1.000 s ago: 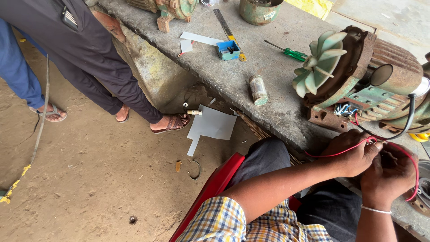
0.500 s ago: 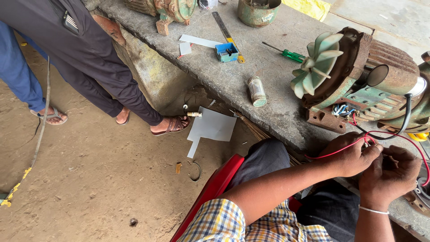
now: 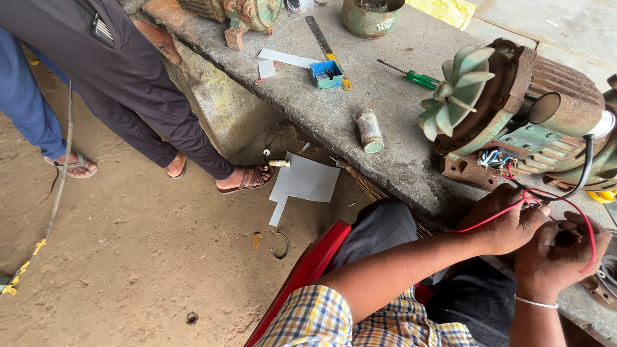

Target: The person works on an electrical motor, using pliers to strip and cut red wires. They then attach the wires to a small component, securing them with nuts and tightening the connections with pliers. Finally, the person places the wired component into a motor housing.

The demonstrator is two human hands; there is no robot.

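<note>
1. the left hand [image 3: 508, 222] has its fingers closed round the red wire [image 3: 488, 218], pinching it where it runs up toward the motor terminals [image 3: 491, 157]; keeping that pinch firm would stop the wire pulling on them.
2. the right hand [image 3: 556, 254] is curled shut just beside the left, touching it; the red wire loops over it, but what the fingertips hold is hidden.
3. both hands hang off the edge of the concrete bench [image 3: 385, 122], just below the old electric motor [image 3: 527, 115] with its pale green fan [image 3: 453, 87].
4. the black cable [image 3: 581, 170] crosses the red loop; it is best kept apart while working.
5. the green screwdriver [image 3: 414, 77] lies well away, up the bench.
</note>
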